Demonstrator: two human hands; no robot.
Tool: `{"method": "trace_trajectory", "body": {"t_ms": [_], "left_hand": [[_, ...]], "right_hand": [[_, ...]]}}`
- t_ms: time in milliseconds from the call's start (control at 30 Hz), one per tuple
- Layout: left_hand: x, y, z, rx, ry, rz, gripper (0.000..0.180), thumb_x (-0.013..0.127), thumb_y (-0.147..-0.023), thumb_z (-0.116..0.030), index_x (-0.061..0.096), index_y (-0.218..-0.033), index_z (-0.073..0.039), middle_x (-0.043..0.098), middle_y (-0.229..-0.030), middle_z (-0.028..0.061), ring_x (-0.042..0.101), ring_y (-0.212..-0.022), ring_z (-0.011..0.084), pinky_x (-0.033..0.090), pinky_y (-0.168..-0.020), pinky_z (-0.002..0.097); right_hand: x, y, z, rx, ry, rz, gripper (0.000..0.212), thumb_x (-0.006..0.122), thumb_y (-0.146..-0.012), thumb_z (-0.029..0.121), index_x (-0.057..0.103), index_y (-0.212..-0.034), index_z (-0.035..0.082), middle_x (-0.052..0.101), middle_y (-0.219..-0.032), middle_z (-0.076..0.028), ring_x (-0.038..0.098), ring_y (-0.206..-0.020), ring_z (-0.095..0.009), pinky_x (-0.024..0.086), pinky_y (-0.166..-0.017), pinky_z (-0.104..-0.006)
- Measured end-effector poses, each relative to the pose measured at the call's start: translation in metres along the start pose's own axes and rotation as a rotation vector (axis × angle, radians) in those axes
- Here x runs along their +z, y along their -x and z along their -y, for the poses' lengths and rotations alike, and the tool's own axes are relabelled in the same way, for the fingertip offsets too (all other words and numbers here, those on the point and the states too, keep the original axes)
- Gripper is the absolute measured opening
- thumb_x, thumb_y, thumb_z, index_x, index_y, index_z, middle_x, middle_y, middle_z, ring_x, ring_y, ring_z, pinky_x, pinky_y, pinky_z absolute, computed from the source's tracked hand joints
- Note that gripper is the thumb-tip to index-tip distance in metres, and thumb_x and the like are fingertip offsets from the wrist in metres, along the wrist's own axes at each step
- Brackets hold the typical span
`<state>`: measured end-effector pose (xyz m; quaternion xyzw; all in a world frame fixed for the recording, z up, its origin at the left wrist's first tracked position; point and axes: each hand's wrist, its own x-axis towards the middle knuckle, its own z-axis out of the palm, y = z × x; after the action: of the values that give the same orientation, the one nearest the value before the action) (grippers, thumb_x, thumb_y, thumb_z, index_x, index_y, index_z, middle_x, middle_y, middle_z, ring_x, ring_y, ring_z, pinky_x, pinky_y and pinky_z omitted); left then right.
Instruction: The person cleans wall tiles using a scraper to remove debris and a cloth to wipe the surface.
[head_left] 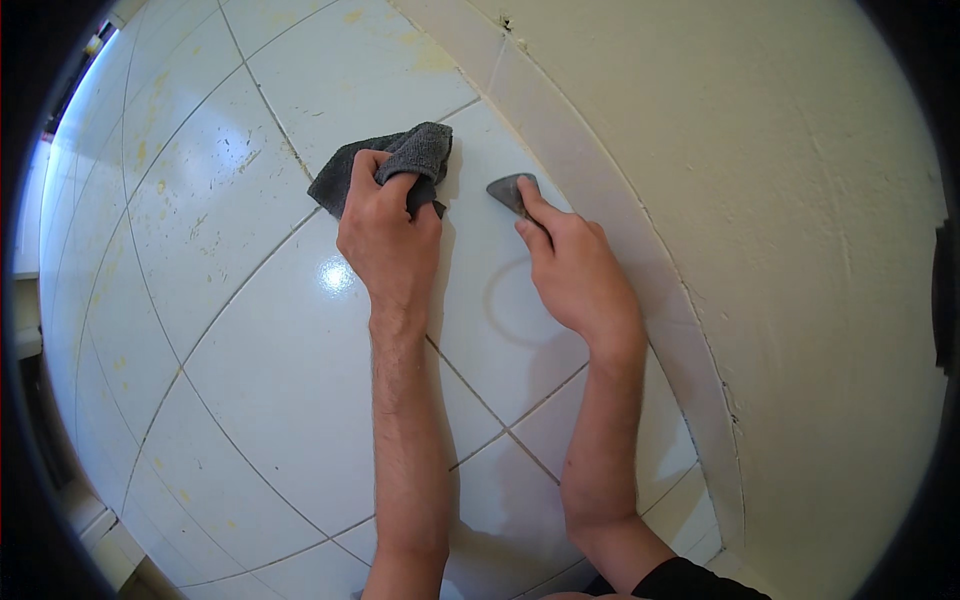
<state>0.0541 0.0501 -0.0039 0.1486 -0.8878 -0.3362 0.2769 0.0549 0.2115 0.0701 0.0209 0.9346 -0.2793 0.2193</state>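
My left hand [388, 235] is closed on a dark grey cloth [352, 165], bunched up over the white tiled floor [270, 330]. Part of the cloth folds over its fingers. To the right, my right hand [580, 265] grips a small scraper [512, 190] with a flat grey blade. Its index finger lies along the blade, and the handle is hidden inside the hand. The blade is close to the floor beside the wall skirting; whether it touches the tile I cannot tell. A faint ring-shaped mark [490, 300] shows on the tile between the two forearms.
A pale tile skirting [600, 175] runs along the foot of a cream wall [790, 230] on the right. Yellowish stains and dark specks [195, 235] dot the tiles at the far left. White furniture parts [95, 525] stand along the left rim.
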Motion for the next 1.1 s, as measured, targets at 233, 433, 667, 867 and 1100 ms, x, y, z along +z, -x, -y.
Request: {"method": "trace_trajectory", "body": {"t_ms": [233, 433, 667, 867, 1100], "left_hand": [[0.0, 0.0, -0.001, 0.044, -0.015, -0.022, 0.025, 0.067, -0.069, 0.006, 0.074, -0.089, -0.005, 0.062, -0.101, 0.0029, 0.066, -0.084, 0.0262, 0.052, -0.066, 0.0403], [0.0, 0.0, 0.0, 0.016, -0.003, -0.006, 0.025, 0.067, -0.069, 0.006, 0.074, -0.089, -0.005, 0.062, -0.101, 0.0026, 0.066, -0.084, 0.0261, 0.052, -0.065, 0.0402], [-0.001, 0.0, -0.001, 0.024, -0.026, -0.003, 0.023, 0.067, -0.069, 0.006, 0.074, -0.088, -0.005, 0.062, -0.101, 0.0022, 0.066, -0.084, 0.0258, 0.052, -0.065, 0.0397], [0.0, 0.0, 0.002, 0.027, -0.034, -0.006, 0.023, 0.068, -0.069, 0.006, 0.074, -0.088, -0.005, 0.063, -0.101, 0.0022, 0.066, -0.083, 0.0259, 0.052, -0.065, 0.0394], [0.0, 0.0, -0.001, 0.0, -0.003, -0.007, 0.023, 0.068, -0.069, 0.006, 0.074, -0.088, -0.005, 0.063, -0.101, 0.0028, 0.066, -0.083, 0.0261, 0.052, -0.065, 0.0397]], "right_hand": [[-0.004, 0.005, 0.001, -0.037, 0.018, 0.01, 0.046, 0.049, -0.107, 0.025, 0.053, -0.149, 0.009, 0.072, -0.115, -0.021, 0.063, -0.112, -0.042, 0.052, -0.097, -0.052], [-0.003, 0.005, 0.0, -0.056, 0.018, -0.004, 0.046, 0.049, -0.107, 0.024, 0.053, -0.15, 0.009, 0.073, -0.112, -0.022, 0.065, -0.111, -0.043, 0.052, -0.095, -0.0526], [-0.001, 0.004, 0.005, -0.031, 0.037, 0.006, 0.046, 0.049, -0.106, 0.024, 0.053, -0.15, 0.01, 0.073, -0.11, -0.021, 0.066, -0.109, -0.042, 0.053, -0.094, -0.0522], [0.0, 0.002, 0.003, -0.029, 0.019, 0.01, 0.045, 0.05, -0.106, 0.024, 0.054, -0.149, 0.011, 0.073, -0.109, -0.021, 0.067, -0.105, -0.042, 0.054, -0.092, -0.0522], [0.005, 0.0, -0.001, -0.063, -0.058, -0.078, 0.042, 0.054, -0.105, 0.02, 0.058, -0.145, 0.008, 0.064, -0.085, -0.029, 0.06, -0.074, -0.04, 0.051, -0.079, -0.0428]]}}
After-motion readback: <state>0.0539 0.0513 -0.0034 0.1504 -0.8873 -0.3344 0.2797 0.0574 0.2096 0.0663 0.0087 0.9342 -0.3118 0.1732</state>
